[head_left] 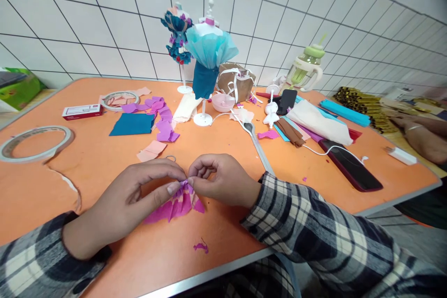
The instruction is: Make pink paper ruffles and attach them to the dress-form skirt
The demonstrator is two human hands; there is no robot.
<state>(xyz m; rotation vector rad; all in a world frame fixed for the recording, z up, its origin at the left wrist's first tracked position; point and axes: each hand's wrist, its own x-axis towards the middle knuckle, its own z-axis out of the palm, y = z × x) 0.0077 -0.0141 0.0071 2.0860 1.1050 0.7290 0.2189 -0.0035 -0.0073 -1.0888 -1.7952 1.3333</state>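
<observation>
A piece of pleated purple crepe paper (176, 207) fans out just above the orange table, with paler peach strips showing in its folds. My left hand (136, 195) pinches its gathered top edge between thumb and fingers. From the other side, my right hand (220, 179) has thumb and forefinger closed on the same gathered edge, close to the left fingertips. A small twisted purple scrap (201, 246) lies nearer the table's front edge. Just beyond my hands are a peach paper piece (152, 150) and several purple paper pieces (164, 123).
Two dress forms, one in a teal and light-blue paper dress (206, 74), stand at the back. Tape rolls (68, 137), a blue paper square (132, 124) and a small box (83, 111) lie left. Scissors (256, 142), a phone (351, 165) and a jug (307, 67) are right. Another person's arm (419, 139) shows.
</observation>
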